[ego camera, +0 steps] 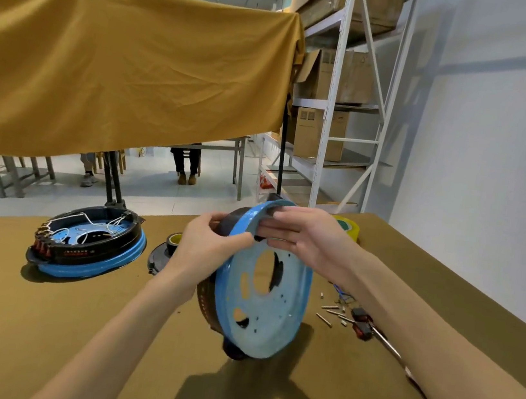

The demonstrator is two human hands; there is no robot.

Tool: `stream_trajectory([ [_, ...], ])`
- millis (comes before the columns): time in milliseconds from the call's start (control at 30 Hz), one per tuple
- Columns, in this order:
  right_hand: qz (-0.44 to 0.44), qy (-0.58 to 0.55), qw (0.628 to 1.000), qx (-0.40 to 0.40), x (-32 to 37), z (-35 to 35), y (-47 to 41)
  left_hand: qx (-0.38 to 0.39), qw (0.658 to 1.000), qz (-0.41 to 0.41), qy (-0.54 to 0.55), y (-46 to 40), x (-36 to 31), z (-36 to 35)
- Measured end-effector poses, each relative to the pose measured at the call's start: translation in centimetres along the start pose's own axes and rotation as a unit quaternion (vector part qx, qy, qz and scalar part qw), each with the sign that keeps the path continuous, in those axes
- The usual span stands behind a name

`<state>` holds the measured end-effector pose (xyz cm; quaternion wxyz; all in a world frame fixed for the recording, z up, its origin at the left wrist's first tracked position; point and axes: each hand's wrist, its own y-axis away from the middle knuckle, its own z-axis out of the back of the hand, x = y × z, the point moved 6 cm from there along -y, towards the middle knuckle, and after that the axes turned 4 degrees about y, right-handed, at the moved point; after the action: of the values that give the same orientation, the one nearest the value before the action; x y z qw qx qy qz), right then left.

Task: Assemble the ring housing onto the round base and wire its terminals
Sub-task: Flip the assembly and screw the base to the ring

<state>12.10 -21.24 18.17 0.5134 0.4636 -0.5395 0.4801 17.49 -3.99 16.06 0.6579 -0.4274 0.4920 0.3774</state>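
I hold a round blue base [272, 315] up on its edge above the table, its flat underside with cut-outs facing me. A black ring housing [207, 296] sits against its far side, mostly hidden. My left hand [211, 243] grips the upper left rim of the base and housing. My right hand [304, 235] grips the top rim, fingers curled over the edge. A second blue base with a black ring housing and white wires [86, 242] lies flat on the table to the left.
A roll of tape on a black disc [167, 246] lies behind my left wrist. A yellow tape roll [348, 228] sits behind my right hand. Small terminals [333, 314] and a red-handled screwdriver [368, 329] lie at right. A mustard cloth [122, 61] hangs behind the table.
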Motion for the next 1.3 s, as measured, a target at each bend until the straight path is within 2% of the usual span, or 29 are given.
stream_trajectory([
  [100, 0.050, 0.221, 0.974, -0.018, 0.4, -0.9, -0.6, 0.034, 0.987, 0.102, 0.118, 0.6, 2.5, 0.2],
  [200, 0.067, 0.393, 0.917, 0.003, -1.6, -1.3, -1.3, 0.044, 0.968, 0.169, 0.181, 2.1, 4.8, 0.0],
  [333, 0.049, 0.485, 0.872, 0.041, -5.1, -2.2, -2.1, 0.030, 0.942, 0.235, 0.237, 2.9, 8.0, 0.6],
  [433, 0.082, 0.598, 0.797, 0.016, -6.4, -2.8, -2.5, 0.037, 0.931, 0.251, 0.263, 2.9, 9.4, 1.1],
  [500, 0.102, 0.626, 0.773, 0.013, -7.1, -3.6, -2.5, 0.035, 0.926, 0.262, 0.271, 3.0, 10.2, 1.4],
  [767, 0.084, 0.646, 0.754, 0.080, -10.7, -5.7, -1.0, 0.030, 0.931, 0.254, 0.260, 2.8, 12.2, 2.9],
  [900, 0.080, 0.635, 0.761, 0.104, -11.2, -6.0, -0.4, 0.046, 0.933, 0.267, 0.235, 2.9, 13.3, 3.4],
  [1100, 0.088, 0.635, 0.755, 0.139, -12.0, -5.8, 0.7, 0.110, 0.920, 0.278, 0.254, 4.0, 14.9, 2.2],
  [1167, 0.081, 0.625, 0.763, 0.143, -12.7, -5.4, 1.1, 0.123, 0.911, 0.284, 0.273, 4.3, 15.3, 1.7],
  [1300, 0.067, 0.594, 0.789, 0.141, -13.4, -4.8, 1.3, 0.097, 0.901, 0.297, 0.302, 4.1, 16.0, 2.1],
])
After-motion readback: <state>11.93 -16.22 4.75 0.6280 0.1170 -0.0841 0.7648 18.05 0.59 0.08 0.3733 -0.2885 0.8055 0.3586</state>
